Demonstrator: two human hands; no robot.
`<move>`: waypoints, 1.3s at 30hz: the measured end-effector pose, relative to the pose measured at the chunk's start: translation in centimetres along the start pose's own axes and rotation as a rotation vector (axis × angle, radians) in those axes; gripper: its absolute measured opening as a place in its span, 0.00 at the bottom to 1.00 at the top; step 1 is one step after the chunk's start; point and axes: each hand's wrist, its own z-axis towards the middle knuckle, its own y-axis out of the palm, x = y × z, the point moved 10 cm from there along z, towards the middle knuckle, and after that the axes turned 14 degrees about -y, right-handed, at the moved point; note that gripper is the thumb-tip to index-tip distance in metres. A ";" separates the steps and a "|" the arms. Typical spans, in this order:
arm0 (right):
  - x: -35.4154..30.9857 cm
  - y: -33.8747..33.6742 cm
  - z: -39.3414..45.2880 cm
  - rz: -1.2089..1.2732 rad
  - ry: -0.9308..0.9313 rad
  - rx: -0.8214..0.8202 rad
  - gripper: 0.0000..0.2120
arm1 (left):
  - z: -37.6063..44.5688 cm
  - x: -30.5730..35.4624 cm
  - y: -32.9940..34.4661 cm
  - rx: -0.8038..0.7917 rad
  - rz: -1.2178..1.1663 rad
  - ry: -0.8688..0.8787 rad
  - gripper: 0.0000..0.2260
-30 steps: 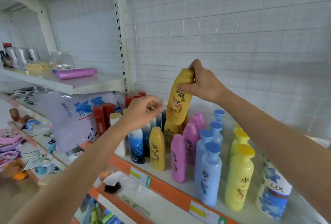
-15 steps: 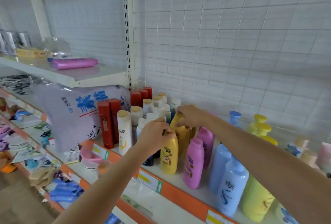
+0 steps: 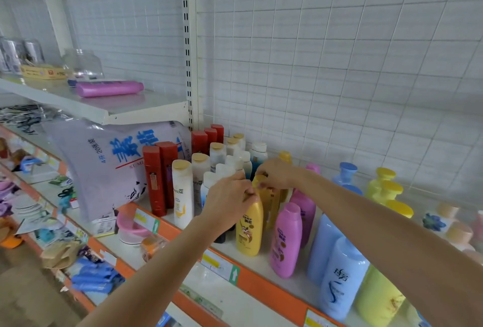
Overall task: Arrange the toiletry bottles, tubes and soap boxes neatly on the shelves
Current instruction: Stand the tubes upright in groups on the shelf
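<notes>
Rows of bottles stand on the orange-edged shelf [image 3: 264, 290]. My left hand [image 3: 230, 196] grips the cap of the front yellow bottle [image 3: 249, 227], which stands upright near the shelf's front. Just behind it, my right hand [image 3: 274, 174] pinches the cap of a second yellow bottle [image 3: 265, 197] in the same row. Pink bottles [image 3: 286, 240] stand to the right, then blue bottles [image 3: 342, 274] and pale yellow ones [image 3: 386, 188]. White bottles [image 3: 183, 193] and red boxes [image 3: 155, 180] stand to the left.
A large lilac bag [image 3: 104, 167] leans at the left end of the shelf. Above it, a pink bottle [image 3: 109, 88] lies on the upper white shelf [image 3: 104, 112]. A white wire grid backs the shelves. Lower shelves at left hold mixed packets and a pink bowl [image 3: 130, 230].
One second ago my right hand held a yellow bottle up in the air; it has been lowered into the yellow row. My left hand moved onto the front yellow bottle's cap.
</notes>
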 end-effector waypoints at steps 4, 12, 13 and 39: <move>-0.2 -0.2 -0.3 0.012 -0.003 -0.009 0.14 | -0.2 0.7 0.0 -0.016 0.048 0.022 0.09; -0.5 -3.7 -4.3 -0.136 -0.053 0.040 0.16 | -0.3 2.4 -1.7 -0.020 0.079 0.031 0.08; -0.4 -4.0 -5.4 -0.162 -0.063 0.048 0.13 | -0.5 3.3 -1.7 -0.021 0.091 0.052 0.08; 16.0 -2.5 -48.5 -0.145 0.495 0.244 0.14 | -6.9 40.3 16.8 -0.445 0.172 0.600 0.12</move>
